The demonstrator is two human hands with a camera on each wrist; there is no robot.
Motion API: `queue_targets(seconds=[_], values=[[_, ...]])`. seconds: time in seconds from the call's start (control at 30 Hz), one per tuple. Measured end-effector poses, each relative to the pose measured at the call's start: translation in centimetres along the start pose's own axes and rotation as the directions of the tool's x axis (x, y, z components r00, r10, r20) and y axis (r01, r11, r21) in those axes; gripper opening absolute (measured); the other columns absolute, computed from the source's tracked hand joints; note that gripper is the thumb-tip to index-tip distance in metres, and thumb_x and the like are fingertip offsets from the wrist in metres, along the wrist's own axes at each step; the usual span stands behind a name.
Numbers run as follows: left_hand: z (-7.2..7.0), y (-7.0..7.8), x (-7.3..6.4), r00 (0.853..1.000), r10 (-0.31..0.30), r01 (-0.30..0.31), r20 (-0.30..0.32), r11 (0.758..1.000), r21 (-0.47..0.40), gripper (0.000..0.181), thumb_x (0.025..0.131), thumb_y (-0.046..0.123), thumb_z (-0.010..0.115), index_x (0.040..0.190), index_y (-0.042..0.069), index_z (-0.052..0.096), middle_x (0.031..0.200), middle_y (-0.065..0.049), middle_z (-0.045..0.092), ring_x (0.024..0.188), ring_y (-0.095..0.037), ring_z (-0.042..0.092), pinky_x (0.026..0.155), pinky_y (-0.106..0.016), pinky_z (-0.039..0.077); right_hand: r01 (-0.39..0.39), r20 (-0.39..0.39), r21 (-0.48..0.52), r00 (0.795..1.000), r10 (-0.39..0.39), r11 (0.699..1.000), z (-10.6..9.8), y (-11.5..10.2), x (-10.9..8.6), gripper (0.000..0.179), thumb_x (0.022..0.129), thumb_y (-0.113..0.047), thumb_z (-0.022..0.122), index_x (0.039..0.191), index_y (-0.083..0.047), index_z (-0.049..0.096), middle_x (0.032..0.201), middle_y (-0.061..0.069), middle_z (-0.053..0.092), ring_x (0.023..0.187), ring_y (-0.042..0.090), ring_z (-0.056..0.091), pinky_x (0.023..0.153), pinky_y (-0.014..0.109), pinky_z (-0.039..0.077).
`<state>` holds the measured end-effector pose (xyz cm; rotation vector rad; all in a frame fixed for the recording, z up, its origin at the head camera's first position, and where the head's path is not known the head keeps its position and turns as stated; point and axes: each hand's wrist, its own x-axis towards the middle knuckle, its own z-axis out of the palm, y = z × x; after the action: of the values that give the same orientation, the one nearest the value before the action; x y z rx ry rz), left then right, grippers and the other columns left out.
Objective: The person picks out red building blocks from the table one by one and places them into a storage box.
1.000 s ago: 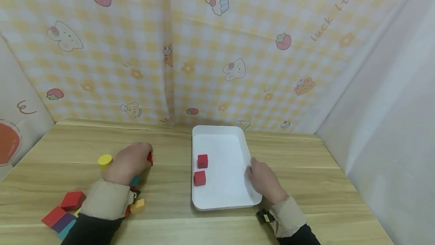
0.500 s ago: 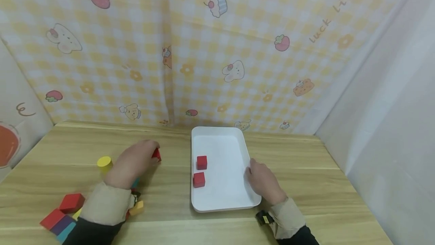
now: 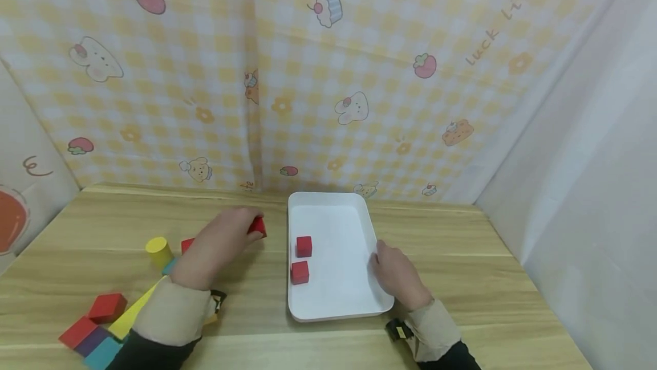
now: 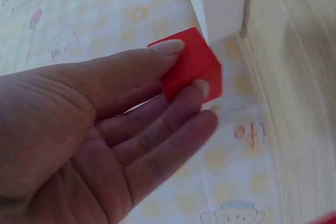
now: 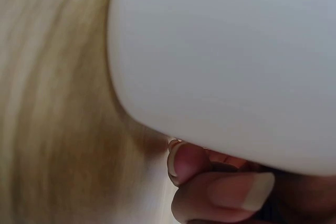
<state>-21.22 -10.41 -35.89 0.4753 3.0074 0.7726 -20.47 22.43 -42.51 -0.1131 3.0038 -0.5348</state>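
My left hand pinches a small red block between thumb and fingertips, just above the table and left of the white tray's rim. The left wrist view shows the red block at the fingertips, with the tray corner beyond. Two red cubes lie in the tray's left half. My right hand grips the tray's right rim. In the right wrist view its curled fingers press against the tray's outer wall.
Left of my left arm stand a yellow cylinder and a red block. A yellow wedge, another red block and several coloured blocks lie by the front left edge. Checked cloth walls enclose the wooden table.
My left hand has moved right toward the tray with the red block, uncovering a red block and the yellow wedge behind it. The right hand has stayed on the tray.
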Motion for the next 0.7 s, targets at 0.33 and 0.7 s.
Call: queue_targets(seconds=[0.33, 0.7], values=[[1.0, 1.8, 0.8, 0.997, 0.044, -0.048, -0.067, 0.997, -0.059, 0.017, 0.089, 0.01, 0.077, 0.103, 0.006, 0.068, 0.086, -0.004, 0.066, 0.077, -0.018, 0.057, 0.075, -0.033, 0.056, 0.0, 0.0, 0.0, 1.0, 0.0, 1.0, 0.0, 0.0, 0.0, 0.042, 0.103, -0.012, 0.046, 0.135, 0.017, 0.049, 0.107, 0.033, 0.068, 0.068, 0.021, 0.059, 0.059, 0.033, 0.05], [3.3, 2.6, 3.3, 0.999, 0.0, -0.006, -0.046, 0.992, -0.13, 0.007, 0.09, 0.006, 0.075, 0.096, 0.006, 0.071, 0.082, -0.003, 0.067, 0.074, -0.017, 0.057, 0.075, -0.031, 0.056, -0.007, 0.005, 0.008, 1.0, 0.007, 1.0, -0.1, 0.0, 0.0, 0.042, 0.104, -0.012, 0.045, 0.135, 0.016, 0.049, 0.112, 0.033, 0.067, 0.071, 0.021, 0.06, 0.061, 0.034, 0.051]])
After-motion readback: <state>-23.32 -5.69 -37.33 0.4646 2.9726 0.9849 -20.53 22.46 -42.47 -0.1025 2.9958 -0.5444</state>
